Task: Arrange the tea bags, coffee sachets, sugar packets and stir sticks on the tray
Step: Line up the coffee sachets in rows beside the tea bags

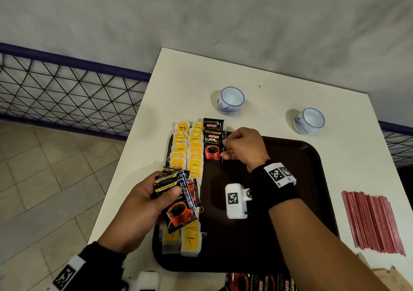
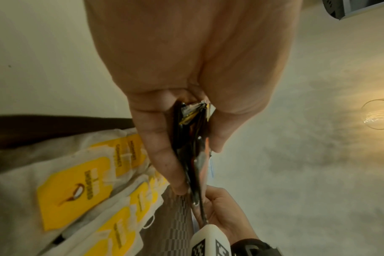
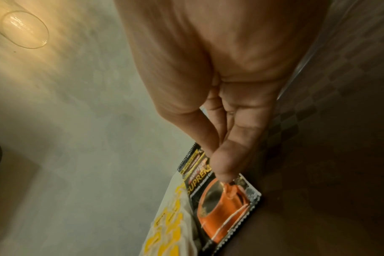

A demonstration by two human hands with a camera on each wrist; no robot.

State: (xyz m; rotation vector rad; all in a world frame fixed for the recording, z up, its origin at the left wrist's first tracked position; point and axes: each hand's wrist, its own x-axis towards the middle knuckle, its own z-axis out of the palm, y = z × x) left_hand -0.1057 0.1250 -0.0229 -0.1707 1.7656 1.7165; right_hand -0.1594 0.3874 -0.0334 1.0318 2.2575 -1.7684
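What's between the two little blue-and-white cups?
Only bare white table lies between the left blue-and-white cup and the right one, shown in the head view.

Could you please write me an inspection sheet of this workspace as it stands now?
Surface: white table, dark brown tray on it.
Job's things: two columns of yellow-tagged tea bags along the tray's left side; two coffee sachets laid beside them; red stir sticks on the table right of the tray; more sachets at the near edge; sugar packets not seen.
Clutter: two blue-and-white cups.
Grippers: left hand holds a stack of sachets; right hand pinches the nearer laid sachet.
Cables: nothing seen.
Surroundings: grey wall, wire fence, tiled floor.
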